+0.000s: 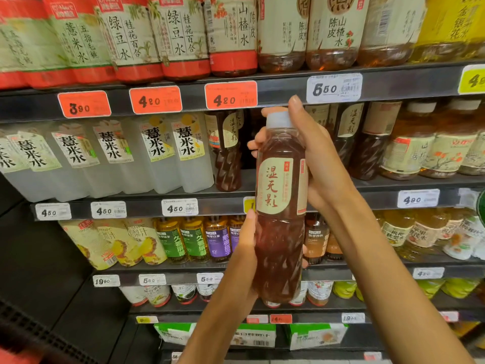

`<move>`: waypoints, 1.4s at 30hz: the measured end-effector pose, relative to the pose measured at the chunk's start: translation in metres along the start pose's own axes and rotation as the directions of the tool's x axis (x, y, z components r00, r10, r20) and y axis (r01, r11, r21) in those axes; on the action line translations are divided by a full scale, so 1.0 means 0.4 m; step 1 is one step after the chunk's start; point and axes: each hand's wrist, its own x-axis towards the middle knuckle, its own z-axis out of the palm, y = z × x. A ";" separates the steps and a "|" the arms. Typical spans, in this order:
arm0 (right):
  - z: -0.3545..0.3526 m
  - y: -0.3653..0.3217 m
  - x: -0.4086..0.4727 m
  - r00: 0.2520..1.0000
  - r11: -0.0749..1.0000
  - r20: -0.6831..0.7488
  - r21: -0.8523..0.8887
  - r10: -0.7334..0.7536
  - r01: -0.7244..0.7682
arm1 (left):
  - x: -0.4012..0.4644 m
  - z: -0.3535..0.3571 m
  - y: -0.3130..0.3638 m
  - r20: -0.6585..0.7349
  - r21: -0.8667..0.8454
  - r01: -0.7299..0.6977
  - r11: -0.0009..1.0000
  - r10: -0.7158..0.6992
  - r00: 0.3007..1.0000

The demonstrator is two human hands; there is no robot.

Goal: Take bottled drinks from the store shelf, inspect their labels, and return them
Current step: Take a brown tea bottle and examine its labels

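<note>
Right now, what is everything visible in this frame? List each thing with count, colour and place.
held bottle: one, reddish-brown drink, pale cap, cream label facing the camera; upright in front of the shelves
shelves: several tiers, dark grey; filling the view
shelf bottles: many, count unclear; red-banded on top, clear white below left, amber at right
price tags: red, white and yellow; along the shelf edges
green-and-white cartons: at least three; bottom shelf
left hand: one, holds the bottle's lower part
right hand: one, grips the neck and shoulder
</note>
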 end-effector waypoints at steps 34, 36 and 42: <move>-0.005 -0.034 0.060 0.999 0.999 -0.044 0.050 0.000 0.002 | -0.031 0.007 0.011 0.208 -0.010 -0.148 0.989 0.147 0.967; 0.005 -0.048 0.042 0.999 0.997 -0.017 0.062 -0.041 0.042 | -0.032 0.003 0.009 0.195 0.058 -0.200 0.978 0.185 0.963; 0.006 -0.068 0.006 0.999 0.979 0.039 -0.203 0.014 -0.006 | -0.009 0.004 -0.006 0.085 0.307 -0.346 0.887 0.337 0.938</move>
